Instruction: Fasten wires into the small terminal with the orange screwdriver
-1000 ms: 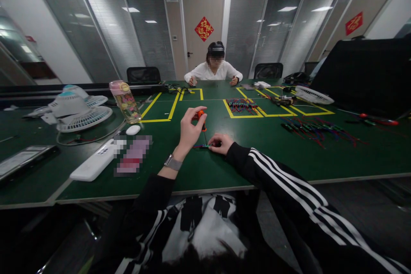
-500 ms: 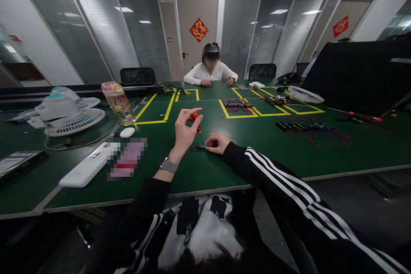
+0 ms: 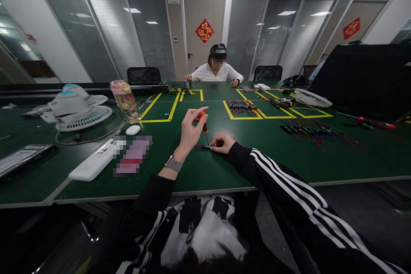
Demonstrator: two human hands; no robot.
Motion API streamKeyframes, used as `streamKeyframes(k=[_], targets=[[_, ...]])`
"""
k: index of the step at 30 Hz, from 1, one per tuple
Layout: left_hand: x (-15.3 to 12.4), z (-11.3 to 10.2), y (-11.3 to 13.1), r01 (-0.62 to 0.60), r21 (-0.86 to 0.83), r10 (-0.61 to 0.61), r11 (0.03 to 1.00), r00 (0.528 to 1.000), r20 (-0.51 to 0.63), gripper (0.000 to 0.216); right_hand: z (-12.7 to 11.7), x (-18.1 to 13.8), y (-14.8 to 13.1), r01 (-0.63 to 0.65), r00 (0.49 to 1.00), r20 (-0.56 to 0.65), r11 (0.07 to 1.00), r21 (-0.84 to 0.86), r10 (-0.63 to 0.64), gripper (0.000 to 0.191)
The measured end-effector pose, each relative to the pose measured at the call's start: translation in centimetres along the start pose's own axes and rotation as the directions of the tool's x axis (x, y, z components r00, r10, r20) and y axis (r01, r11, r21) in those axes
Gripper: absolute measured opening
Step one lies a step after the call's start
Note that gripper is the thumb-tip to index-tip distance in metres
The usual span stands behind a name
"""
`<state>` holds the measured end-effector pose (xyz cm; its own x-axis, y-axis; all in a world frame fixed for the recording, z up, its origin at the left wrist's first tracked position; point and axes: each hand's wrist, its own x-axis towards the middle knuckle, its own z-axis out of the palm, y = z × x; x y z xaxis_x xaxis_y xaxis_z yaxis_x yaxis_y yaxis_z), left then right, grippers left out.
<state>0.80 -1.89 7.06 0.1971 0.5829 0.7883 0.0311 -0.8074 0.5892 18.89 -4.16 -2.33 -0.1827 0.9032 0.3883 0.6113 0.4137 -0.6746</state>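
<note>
My left hand [image 3: 192,129] is closed around the orange and black handle of a screwdriver [image 3: 206,129]. The screwdriver stands nearly upright, its thin shaft pointing down at a small green circuit board [image 3: 207,147] with wires. That board lies on the green table, pinched at its right end by the fingers of my right hand [image 3: 224,144]. The tip of the shaft meets the board just left of those fingertips; whether it sits in a screw is too small to tell.
Wired boards [image 3: 316,130] lie in a pile at right, more [image 3: 242,108] inside a yellow taped box. At left are a bottle [image 3: 126,102], a white fan [image 3: 81,113], a white power bank [image 3: 94,163] and a blurred pink item [image 3: 134,156]. A co-worker [image 3: 218,70] sits opposite.
The whole view has shifted slightly, so things appear further right. Both my hands keep their hold on the screwdriver and board. One hand of the co-worker has moved outward to the left.
</note>
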Motion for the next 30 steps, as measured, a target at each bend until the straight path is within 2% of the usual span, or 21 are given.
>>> streamKeyframes(k=[4,10,15,19,25,30], targets=[[0.0,0.1,-0.2,0.065,-0.106,-0.059,0.992,0.997,0.057,0.033,0.0,0.1,0.4,0.016,1.000,-0.013,1.000,-0.019,-0.017,0.009],[-0.1,0.1,-0.2,0.002,-0.024,-0.002,1.000,1.000,0.019,0.026,0.0,0.2,0.6,0.034,0.999,-0.007,0.998,-0.045,-0.035,0.009],[0.0,0.2,-0.3,0.052,-0.108,-0.043,0.993,0.996,0.084,0.034,0.1,0.2,0.5,0.033,0.999,-0.018,0.998,-0.048,-0.034,0.008],[-0.1,0.3,-0.2,0.024,-0.068,-0.021,0.997,0.999,0.047,0.027,0.1,0.1,0.3,0.034,0.999,-0.018,0.998,-0.052,-0.035,0.008],[-0.2,0.3,0.1,-0.006,-0.047,0.009,0.999,0.998,0.062,0.031,-0.1,0.1,-0.7,0.054,0.998,-0.024,0.998,0.027,-0.053,0.028],[-0.1,0.3,0.2,-0.038,0.009,0.038,0.999,0.999,0.022,0.025,0.1,0.4,-1.8,0.113,0.989,-0.100,0.991,0.076,-0.105,0.031]])
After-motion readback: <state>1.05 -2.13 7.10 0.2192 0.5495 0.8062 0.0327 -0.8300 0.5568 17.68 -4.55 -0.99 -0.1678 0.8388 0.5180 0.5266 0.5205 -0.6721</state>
